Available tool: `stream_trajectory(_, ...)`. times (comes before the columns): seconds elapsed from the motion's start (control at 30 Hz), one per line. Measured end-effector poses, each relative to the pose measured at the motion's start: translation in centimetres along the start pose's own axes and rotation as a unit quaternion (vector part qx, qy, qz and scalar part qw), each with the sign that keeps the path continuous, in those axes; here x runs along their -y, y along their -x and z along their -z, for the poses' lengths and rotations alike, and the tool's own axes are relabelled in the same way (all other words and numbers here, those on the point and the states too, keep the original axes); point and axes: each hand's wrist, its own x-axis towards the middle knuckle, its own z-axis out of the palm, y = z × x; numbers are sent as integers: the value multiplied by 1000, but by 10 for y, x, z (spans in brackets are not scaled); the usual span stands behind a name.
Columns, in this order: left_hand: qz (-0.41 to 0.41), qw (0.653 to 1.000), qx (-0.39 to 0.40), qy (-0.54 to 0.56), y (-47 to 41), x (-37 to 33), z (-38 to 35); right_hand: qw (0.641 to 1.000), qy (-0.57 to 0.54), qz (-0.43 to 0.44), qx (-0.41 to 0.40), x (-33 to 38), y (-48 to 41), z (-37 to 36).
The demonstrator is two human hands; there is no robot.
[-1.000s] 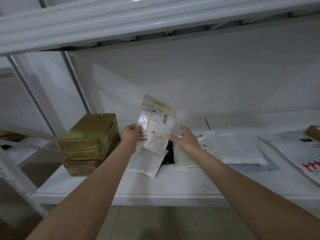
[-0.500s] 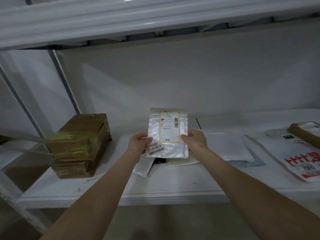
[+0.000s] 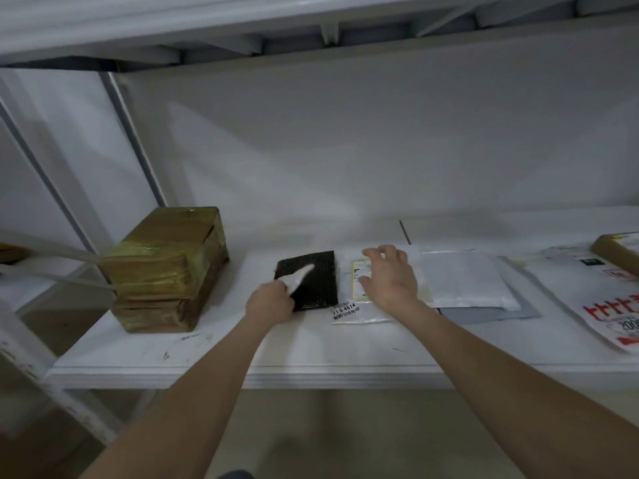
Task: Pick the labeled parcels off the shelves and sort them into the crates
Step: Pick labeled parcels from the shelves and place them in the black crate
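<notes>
On the white shelf (image 3: 242, 354) a clear labeled pouch (image 3: 356, 305) with a yellow-framed label lies flat. My right hand (image 3: 389, 276) hovers over it with fingers spread and relaxed. To its left lies a black bubble-wrap parcel (image 3: 316, 288). My left hand (image 3: 269, 300) pinches a small white pouch (image 3: 299, 274), blurred, held up over the black parcel.
A taped brown box stack (image 3: 166, 271) stands at the shelf's left. White and grey mailers (image 3: 463, 281) lie to the right, then a red-printed white bag (image 3: 608, 309) and a brown parcel (image 3: 617, 248) at the far right edge. An upper shelf (image 3: 242, 25) hangs overhead.
The labeled pouch that both hands held upright now lies flat on the shelf. My right hand has let it go, my left has lifted a small white pouch, and the black parcel is uncovered.
</notes>
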Motion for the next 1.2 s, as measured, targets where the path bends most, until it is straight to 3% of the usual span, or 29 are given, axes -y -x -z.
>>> stream_trajectory(0.07,42,987,-116,100,-4,6,22,998,-69,6,6,15,0,-6)
stream_trajectory(0.13,82,931,-171,312,-10,9,45,987,-157,-5,24,29,-1,-10)
stream_trajectory(0.2,104,831,-124,532,-8,3,61,957,-281,-28,65,43,-2,-10)
stream_trajectory(0.23,106,796,-92,589,-4,-1,66,933,-347,-49,87,49,-1,-8)
stream_trajectory(0.3,104,770,-43,628,1,-8,67,877,-458,-94,114,57,-1,-3)
stream_trajectory(0.37,91,762,-8,641,5,-13,61,843,-513,-125,102,58,-5,0)
stream_trajectory(0.53,72,775,-16,627,11,-26,52,885,-448,-125,7,39,-7,8)
stream_trajectory(0.67,56,863,-85,495,3,-17,48,869,-473,-146,4,21,-6,17)
stream_trajectory(0.83,84,822,7,564,4,-27,49,809,-552,-191,62,16,-9,30)
stream_trajectory(0.9,88,808,32,582,3,-32,49,809,-551,-200,56,9,-11,31)
stream_trajectory(1.07,33,830,70,552,2,-40,26,899,-399,-181,-7,-15,-15,20)
stream_trajectory(1.13,0,896,36,442,-2,-33,13,941,-280,-189,-8,-24,-15,17)
stream_trajectory(1.2,-52,971,15,233,-3,-22,1,971,-165,-170,19,-32,-11,13)
